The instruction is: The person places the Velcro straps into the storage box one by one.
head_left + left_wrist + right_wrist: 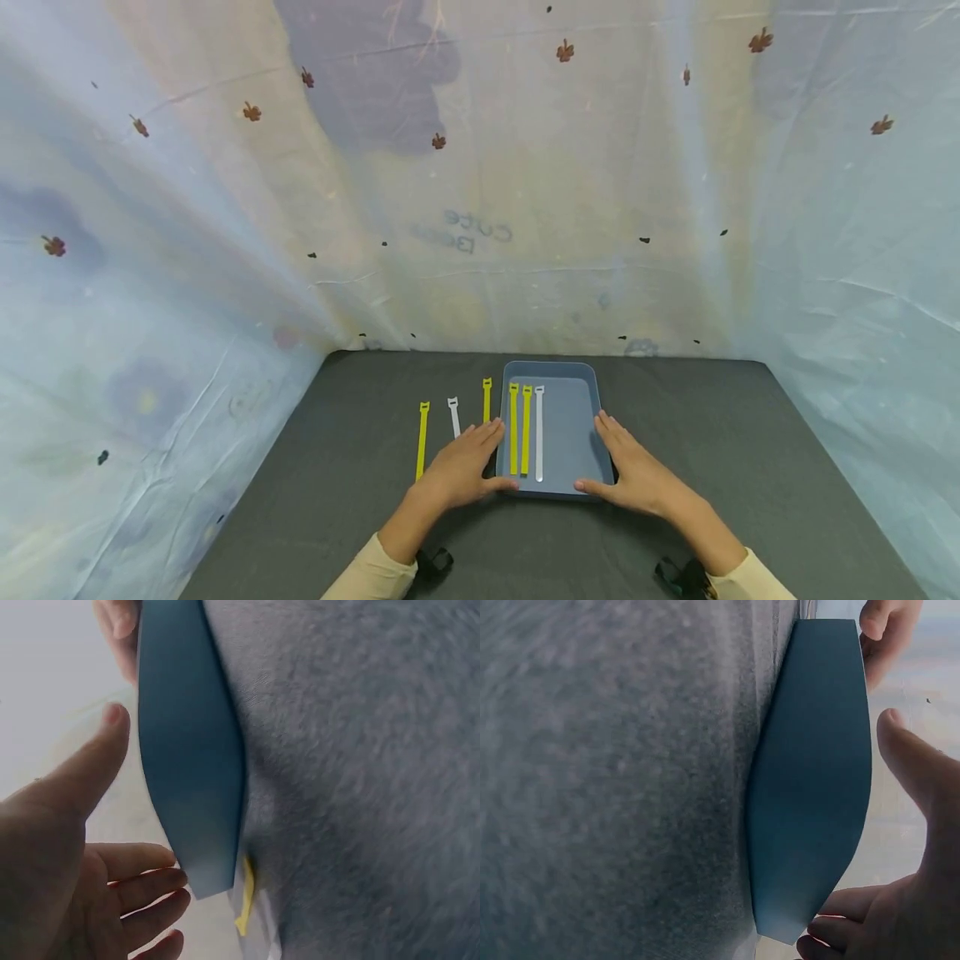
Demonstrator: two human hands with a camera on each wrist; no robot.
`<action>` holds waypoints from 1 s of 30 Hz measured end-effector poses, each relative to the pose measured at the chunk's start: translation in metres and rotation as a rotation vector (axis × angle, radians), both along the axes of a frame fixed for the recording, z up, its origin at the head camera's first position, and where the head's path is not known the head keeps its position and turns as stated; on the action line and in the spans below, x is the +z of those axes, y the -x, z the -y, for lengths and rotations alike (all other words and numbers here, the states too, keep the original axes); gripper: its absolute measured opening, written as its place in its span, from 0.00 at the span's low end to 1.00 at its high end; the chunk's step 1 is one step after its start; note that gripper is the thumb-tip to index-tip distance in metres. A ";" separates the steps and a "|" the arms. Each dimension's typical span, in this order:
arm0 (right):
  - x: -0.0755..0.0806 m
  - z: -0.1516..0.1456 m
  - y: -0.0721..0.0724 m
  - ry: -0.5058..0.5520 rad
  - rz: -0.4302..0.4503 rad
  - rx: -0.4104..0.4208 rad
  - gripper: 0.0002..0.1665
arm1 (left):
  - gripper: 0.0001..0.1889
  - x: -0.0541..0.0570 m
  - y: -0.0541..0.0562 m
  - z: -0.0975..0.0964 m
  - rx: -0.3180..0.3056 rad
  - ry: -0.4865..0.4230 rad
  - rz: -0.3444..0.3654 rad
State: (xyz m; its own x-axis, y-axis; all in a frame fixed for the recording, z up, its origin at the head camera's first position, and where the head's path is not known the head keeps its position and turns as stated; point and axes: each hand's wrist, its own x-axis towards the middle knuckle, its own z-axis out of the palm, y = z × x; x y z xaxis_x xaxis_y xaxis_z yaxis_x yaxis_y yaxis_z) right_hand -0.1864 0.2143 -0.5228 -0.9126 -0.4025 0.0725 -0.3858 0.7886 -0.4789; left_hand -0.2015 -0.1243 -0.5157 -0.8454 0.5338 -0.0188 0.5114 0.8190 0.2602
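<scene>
A shallow blue-grey tray [570,450] lies on the dark cloth, with two yellow cable straps [513,429] and one white cable strap [539,442] side by side in its left half. My left hand [463,469] is at the tray's left rim, fingers extended and thumb towards the near rim. On the opposite side my right hand [637,475] mirrors it. Both wrist views show fingertips at the tray wall [191,750]; whether they press on it I cannot tell. Neither hand grips a strap.
Left of the tray lie a yellow strap [422,437], a white strap [453,415] and another yellow strap [487,398], the latter two partly hidden by my left hand. Printed plastic sheeting [540,208] hangs behind and on both sides of the dark-covered table [330,500].
</scene>
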 end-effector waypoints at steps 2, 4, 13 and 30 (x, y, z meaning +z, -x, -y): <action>-0.001 0.000 -0.001 0.002 -0.006 0.004 0.74 | 0.51 0.002 0.000 0.003 0.017 -0.017 -0.004; -0.002 0.000 -0.002 0.000 -0.005 0.006 0.75 | 0.48 0.004 0.001 0.007 0.030 -0.031 -0.001; -0.001 -0.002 -0.002 0.015 0.018 0.010 0.77 | 0.40 0.013 0.014 0.033 0.113 -0.086 0.052; -0.006 -0.006 0.001 0.025 0.040 0.032 0.79 | 0.27 0.007 0.055 0.088 0.348 -0.095 0.039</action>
